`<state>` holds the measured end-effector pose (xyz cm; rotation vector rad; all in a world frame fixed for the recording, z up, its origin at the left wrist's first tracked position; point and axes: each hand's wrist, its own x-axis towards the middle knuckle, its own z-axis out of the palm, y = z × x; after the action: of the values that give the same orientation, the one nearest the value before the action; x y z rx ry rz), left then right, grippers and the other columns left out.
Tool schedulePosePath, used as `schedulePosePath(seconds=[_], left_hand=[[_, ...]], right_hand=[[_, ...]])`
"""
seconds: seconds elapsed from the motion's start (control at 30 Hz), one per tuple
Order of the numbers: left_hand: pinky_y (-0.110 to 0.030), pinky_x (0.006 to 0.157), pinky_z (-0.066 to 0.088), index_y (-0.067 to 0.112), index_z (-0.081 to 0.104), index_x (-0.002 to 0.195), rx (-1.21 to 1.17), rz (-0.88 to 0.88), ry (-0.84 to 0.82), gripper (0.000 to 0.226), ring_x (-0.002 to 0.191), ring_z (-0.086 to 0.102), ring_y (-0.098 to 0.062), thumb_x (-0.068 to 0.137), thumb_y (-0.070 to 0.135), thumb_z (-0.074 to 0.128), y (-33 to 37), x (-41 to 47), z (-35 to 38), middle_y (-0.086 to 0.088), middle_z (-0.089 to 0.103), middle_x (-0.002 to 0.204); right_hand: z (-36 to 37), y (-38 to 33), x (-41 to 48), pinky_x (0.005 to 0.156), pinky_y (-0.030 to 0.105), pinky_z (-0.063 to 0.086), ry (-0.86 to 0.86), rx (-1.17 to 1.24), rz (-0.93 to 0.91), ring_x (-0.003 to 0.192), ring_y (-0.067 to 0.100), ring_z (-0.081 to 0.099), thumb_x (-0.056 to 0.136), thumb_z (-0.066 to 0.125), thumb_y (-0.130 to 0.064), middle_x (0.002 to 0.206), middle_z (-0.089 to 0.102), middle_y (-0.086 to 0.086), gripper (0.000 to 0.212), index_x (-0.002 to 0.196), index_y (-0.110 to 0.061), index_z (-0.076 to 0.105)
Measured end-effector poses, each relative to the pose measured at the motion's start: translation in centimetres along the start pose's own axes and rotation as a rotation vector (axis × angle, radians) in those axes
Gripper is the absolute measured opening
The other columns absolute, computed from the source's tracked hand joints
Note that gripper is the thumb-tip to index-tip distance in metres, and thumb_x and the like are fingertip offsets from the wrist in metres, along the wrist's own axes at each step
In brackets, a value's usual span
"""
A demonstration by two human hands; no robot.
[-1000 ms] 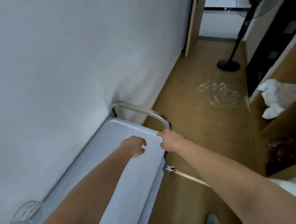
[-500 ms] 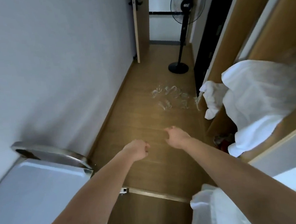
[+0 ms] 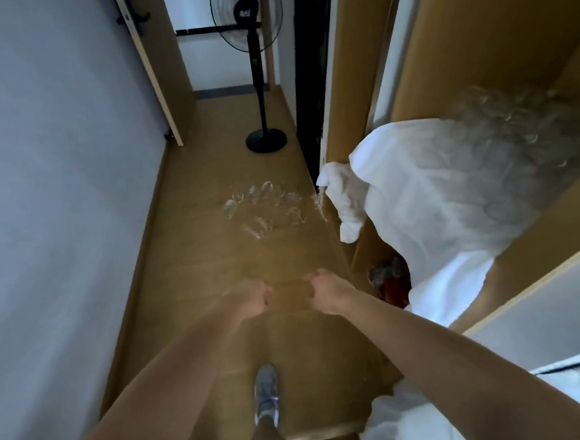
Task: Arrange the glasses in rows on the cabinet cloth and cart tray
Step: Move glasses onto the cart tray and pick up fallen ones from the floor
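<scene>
You're off the cart, it's gone from view, and your left grip (image 3: 253,299) and right grip (image 3: 324,291) reach ahead, curled and empty, toward the loose glasses (image 3: 263,204) on the floor (image 3: 200,277) near its right edge, beside the cabinet cloth (image 3: 417,193), so a pickup likely comes next.

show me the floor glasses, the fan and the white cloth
floor glasses (image 3: 261,226): head view, on a near glass of the cluster
fan (image 3: 266,141): head view, on its round base
white cloth (image 3: 427,193): head view, on its draped front
</scene>
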<state>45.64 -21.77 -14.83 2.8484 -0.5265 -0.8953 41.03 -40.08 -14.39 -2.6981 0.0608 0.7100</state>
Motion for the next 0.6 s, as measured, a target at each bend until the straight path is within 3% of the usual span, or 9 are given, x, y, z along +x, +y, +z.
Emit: schedulePosePath(seconds=[0.13,0.3,0.47,0.6], left_hand=[[-0.035,0.105,0.041,0.025,0.055,0.13,0.053,0.115,0.015,0.042,0.123,0.051,-0.022,0.089,0.022,0.062,-0.5,7.8,-5.4,-0.002,0.054,0.135],[-0.037,0.104,0.042,0.022,0.058,0.126,0.074,0.154,0.016,0.037,0.121,0.052,-0.024,0.089,0.02,0.06,-5.1,16.9,-14.0,-0.002,0.054,0.133],[-0.028,0.097,0.046,0.023,0.056,0.128,0.191,0.157,0.034,0.04,0.117,0.056,-0.019,0.09,0.011,0.053,-9.6,24.8,-22.4,0.002,0.055,0.133],[-0.031,0.108,0.035,0.013,0.048,0.137,0.184,0.171,0.007,0.044,0.129,0.044,-0.024,0.093,0.017,0.054,-9.5,30.0,-23.9,-0.008,0.044,0.143]], right_hand=[[-5.9,0.5,6.9,0.109,0.039,0.037,0.07,0.021,0.081,0.137,0.027,0.036,0.093,0.053,-0.016,0.155,0.024,0.006,0.057,0.146,-0.025,0.033],[-13.9,-1.7,16.3,0.108,0.039,0.038,0.152,0.065,0.144,0.137,0.027,0.035,0.094,0.05,-0.018,0.153,0.029,0.007,0.056,0.146,-0.026,0.032],[-18.7,-4.6,24.8,0.107,0.038,0.039,0.197,0.138,0.146,0.136,0.03,0.037,0.093,0.05,-0.019,0.151,0.033,0.01,0.056,0.145,-0.026,0.034],[-19.9,-4.0,29.6,0.11,0.038,0.036,0.136,0.094,0.153,0.14,0.029,0.031,0.092,0.052,-0.016,0.155,0.026,0.006,0.057,0.145,-0.026,0.033]])
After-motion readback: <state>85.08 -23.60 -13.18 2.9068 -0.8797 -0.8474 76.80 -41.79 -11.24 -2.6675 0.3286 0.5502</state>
